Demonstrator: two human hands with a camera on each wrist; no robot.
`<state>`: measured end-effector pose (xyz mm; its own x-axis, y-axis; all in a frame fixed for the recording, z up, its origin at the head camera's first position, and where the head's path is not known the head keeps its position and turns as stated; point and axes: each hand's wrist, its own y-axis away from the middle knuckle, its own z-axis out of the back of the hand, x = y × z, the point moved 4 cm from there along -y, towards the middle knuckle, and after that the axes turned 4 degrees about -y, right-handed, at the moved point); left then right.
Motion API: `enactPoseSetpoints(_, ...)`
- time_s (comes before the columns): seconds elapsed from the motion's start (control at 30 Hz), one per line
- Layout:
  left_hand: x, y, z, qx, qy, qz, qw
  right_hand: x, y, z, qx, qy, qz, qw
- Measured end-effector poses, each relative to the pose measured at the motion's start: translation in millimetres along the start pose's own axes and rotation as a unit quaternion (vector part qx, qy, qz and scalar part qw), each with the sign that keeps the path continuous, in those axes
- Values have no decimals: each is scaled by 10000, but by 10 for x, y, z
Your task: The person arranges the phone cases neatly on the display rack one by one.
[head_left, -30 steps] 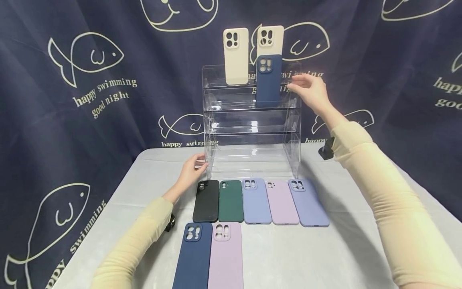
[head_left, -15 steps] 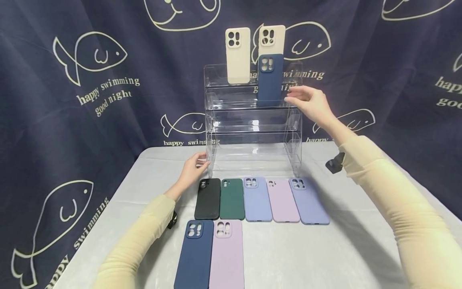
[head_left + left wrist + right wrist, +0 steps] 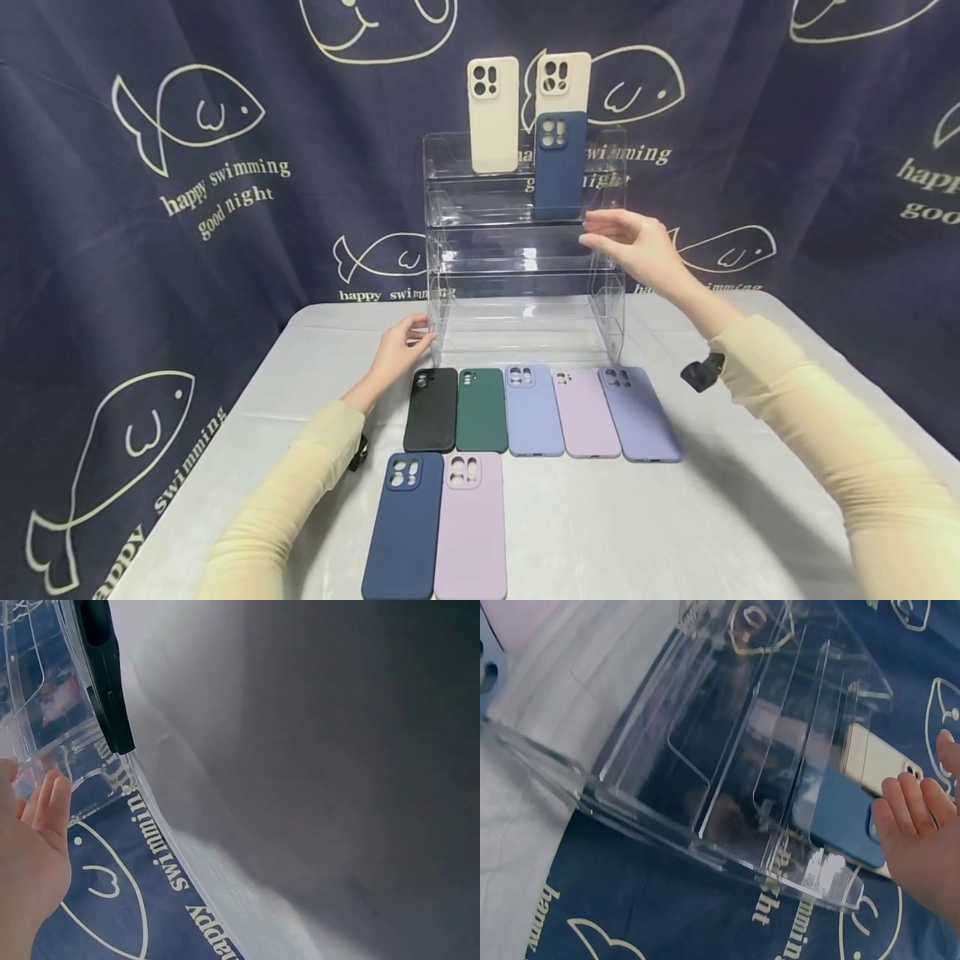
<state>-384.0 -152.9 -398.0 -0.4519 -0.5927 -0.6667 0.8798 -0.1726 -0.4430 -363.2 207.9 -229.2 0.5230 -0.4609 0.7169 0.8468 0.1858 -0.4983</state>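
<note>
A clear tiered display stand (image 3: 517, 272) stands at the back of the table. My left hand (image 3: 401, 346) touches its lower left side, fingertips and thumb at the edge. Just right of the second tier, my right hand (image 3: 633, 242) hovers with loosely extended fingers and nothing in them. Beside it on that tier leans a blue phone case (image 3: 560, 179), covering the lower part of a cream phone case (image 3: 573, 96) behind. Another cream phone case (image 3: 495, 121) stands on the top tier further left. In the right wrist view, the blue case is partly behind the fingers (image 3: 911, 802).
Before the stand lie a black case (image 3: 431, 412), a green case (image 3: 482, 412), two periwinkle cases (image 3: 535, 421) and a lilac case (image 3: 587, 421). Nearer are a navy case (image 3: 405, 533) and another lilac case (image 3: 472, 533). A dark fish-print curtain (image 3: 247, 333) hangs behind.
My right hand has come down and slightly left, from beside the blue case's upper half to near its bottom edge. The left hand stays at the stand's side; the cases keep their places.
</note>
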Motion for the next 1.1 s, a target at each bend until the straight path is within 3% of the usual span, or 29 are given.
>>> enactPoseSetpoints(0.53, 13, 11, -9, 69, 95, 103, 9999, 71, 464, -416, 732, -495, 18, 9961)
enactPoseSetpoints(0.77, -11, -9, 14, 96, 20, 73, 9999, 80, 581, -587, 981, -385, 161, 9943)
enactPoseSetpoints(1.1, -28, 2, 21, 85, -18, 47, 10000, 106, 773, -841, 1322, -432, -61, 9903)
